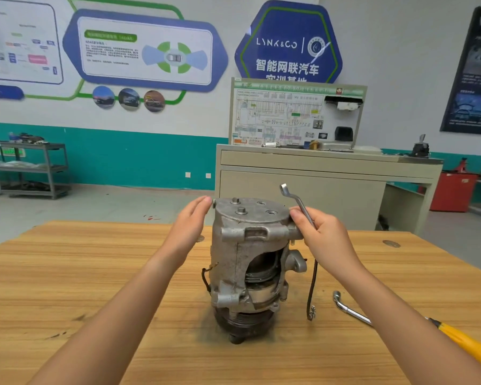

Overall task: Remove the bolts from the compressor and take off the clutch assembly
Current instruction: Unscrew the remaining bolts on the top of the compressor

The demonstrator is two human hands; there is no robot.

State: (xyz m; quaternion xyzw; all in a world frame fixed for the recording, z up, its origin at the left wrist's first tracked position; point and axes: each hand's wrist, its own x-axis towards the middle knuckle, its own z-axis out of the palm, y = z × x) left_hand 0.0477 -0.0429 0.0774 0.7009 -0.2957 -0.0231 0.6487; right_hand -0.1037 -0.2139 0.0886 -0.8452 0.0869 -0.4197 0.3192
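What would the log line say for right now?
left hand open beside compressor top | right hand grips wrench, raised | two bolts in place | clutch down on table

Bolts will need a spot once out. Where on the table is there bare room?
Bare wood spreads left of the compressor out to the table edge. The right side is crowded: the dangling cable, an L-shaped socket wrench and a yellow-handled screwdriver.
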